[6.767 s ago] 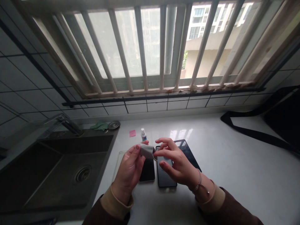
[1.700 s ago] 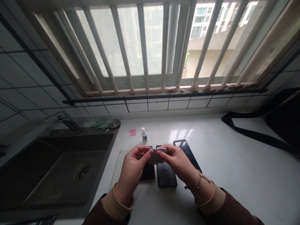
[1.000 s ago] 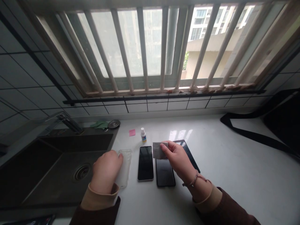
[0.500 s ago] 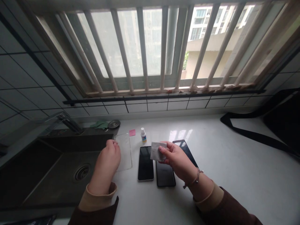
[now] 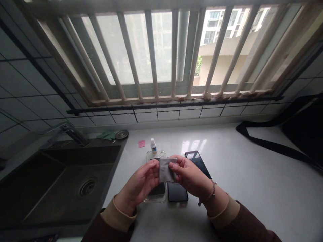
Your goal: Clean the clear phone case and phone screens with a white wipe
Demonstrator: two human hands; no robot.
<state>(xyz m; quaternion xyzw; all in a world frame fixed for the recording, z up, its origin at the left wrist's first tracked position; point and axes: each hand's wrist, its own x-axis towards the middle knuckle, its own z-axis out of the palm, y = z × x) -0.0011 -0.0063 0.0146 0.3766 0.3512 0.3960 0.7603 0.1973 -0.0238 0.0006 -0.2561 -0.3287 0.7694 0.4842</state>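
My left hand [image 5: 141,185] is closed on a clear phone case [image 5: 155,155], held just above the white counter [image 5: 239,188] over a dark phone [image 5: 158,190]. My right hand [image 5: 188,174] pinches a small grey cloth [image 5: 165,169] and presses it against the case, beside my left fingertips. A second dark phone [image 5: 177,196] lies partly under my right hand. A third dark slab [image 5: 198,162] lies to its right. A small white spray bottle [image 5: 152,145] stands just behind the case.
A dark sink [image 5: 63,178] with a faucet [image 5: 72,132] fills the left. A pink note [image 5: 141,143], a green rag [image 5: 107,135] and a metal stopper [image 5: 121,134] lie near the back wall. A black bag with a strap [image 5: 277,146] lies at the right. A barred window is ahead.
My left hand let go of the cloth, picked the clear case up from the left and carried it over the left phone. My right hand now holds the cloth against it.
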